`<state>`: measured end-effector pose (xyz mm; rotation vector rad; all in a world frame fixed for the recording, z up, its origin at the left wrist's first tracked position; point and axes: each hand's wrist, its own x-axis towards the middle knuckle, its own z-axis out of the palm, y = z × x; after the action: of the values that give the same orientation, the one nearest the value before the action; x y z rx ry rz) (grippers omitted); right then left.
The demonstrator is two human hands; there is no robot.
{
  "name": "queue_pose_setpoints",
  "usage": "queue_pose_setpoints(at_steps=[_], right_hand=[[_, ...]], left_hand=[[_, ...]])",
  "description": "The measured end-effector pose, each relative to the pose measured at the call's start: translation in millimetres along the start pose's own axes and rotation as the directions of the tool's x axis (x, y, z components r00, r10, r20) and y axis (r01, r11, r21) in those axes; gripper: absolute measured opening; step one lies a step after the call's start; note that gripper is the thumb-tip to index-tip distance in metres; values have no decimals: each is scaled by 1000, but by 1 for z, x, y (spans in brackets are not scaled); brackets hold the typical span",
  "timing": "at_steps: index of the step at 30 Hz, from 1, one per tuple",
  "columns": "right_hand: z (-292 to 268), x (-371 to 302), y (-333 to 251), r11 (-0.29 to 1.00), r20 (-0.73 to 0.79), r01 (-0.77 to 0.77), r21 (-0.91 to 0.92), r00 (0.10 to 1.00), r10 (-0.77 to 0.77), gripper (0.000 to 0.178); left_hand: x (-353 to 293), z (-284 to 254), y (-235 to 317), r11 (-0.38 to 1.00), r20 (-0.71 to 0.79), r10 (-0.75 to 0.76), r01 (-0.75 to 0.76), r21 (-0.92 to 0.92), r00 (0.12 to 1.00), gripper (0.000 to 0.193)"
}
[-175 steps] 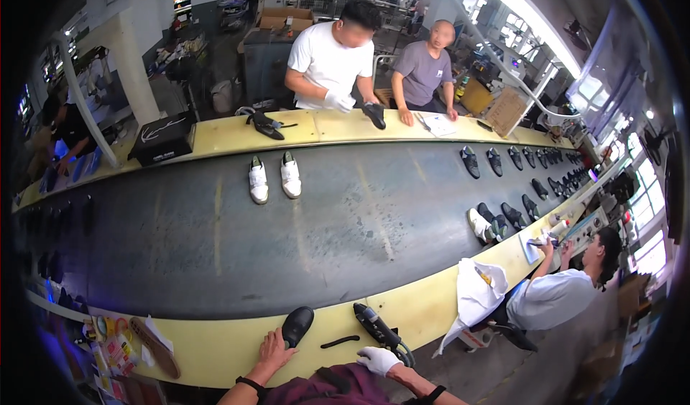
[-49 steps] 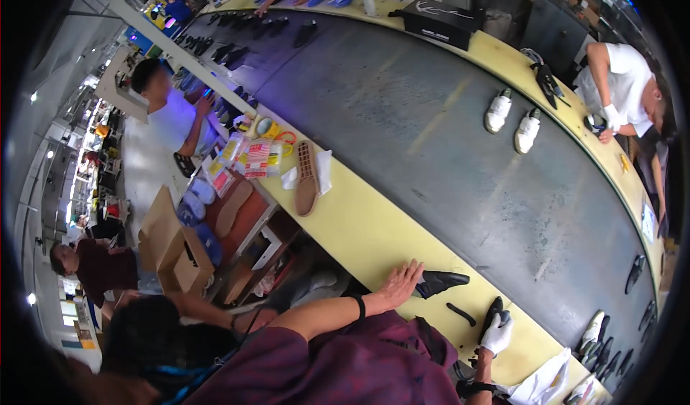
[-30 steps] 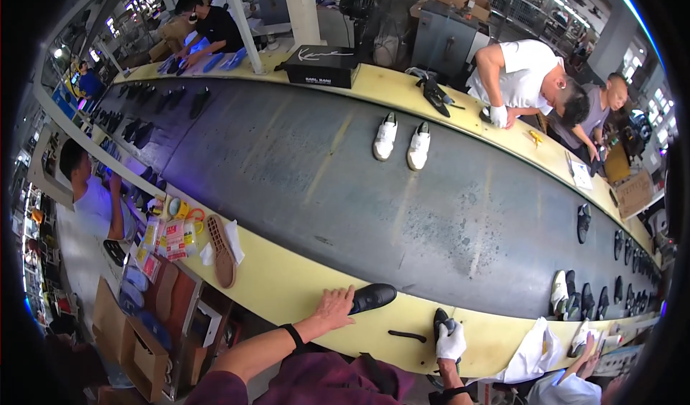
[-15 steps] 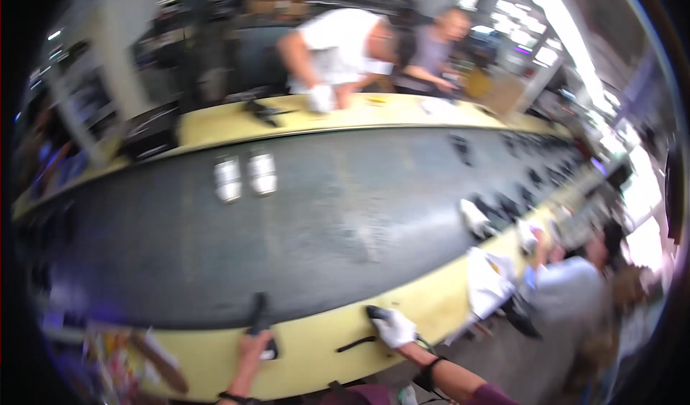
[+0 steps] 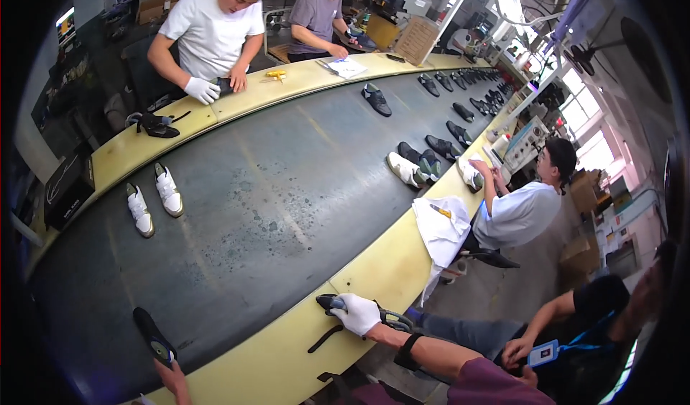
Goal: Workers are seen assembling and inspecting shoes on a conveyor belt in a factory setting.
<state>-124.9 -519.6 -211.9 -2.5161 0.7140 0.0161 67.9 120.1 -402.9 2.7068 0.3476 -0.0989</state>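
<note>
My left hand (image 5: 173,382), bare, is closed on the heel end of a long, flat black insole (image 5: 147,331) with a greenish round patch on its heel. The insole points away from me over the dark belt. My right hand (image 5: 359,314), in a white glove, is wrapped over the middle of a black shoe (image 5: 330,301) on the near yellow ledge. The shoe's rounded tip shows left of the glove, and the glove hides its middle. Beside it on the ledge lies a curved black strip (image 5: 325,339).
White shoes (image 5: 169,191) stand on the dark belt (image 5: 237,261) at left; several black shoes (image 5: 376,100) stand farther right. Across the belt, a person in white (image 5: 212,28) works at the far ledge. Another person sits right, beyond a white cloth (image 5: 440,225). Someone wearing a badge (image 5: 543,353) is close at right.
My view has turned right and sharpened. My left hand has carried the insole farther from the shoe, out to the left. My right hand still holds the shoe on the ledge.
</note>
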Motion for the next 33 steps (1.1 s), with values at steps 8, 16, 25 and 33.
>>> queue_pose_setpoints(at_steps=[8,16,25,33], right_hand=[[-6,4,6,999,-22,-2,39,1000,3,39],[-21,7,9,989,202,-125,79,973,107,46],[-60,29,36,977,275,-115,182,959,62,51],[-72,44,30,993,308,80,90,946,-104,46]], left_hand=[[-218,-15,189,883,447,378,-461,91,811,127],[-214,-4,203,872,665,181,-431,233,724,153],[-215,6,232,808,615,3,-364,462,788,145],[-200,55,177,836,612,-28,-317,448,791,169]])
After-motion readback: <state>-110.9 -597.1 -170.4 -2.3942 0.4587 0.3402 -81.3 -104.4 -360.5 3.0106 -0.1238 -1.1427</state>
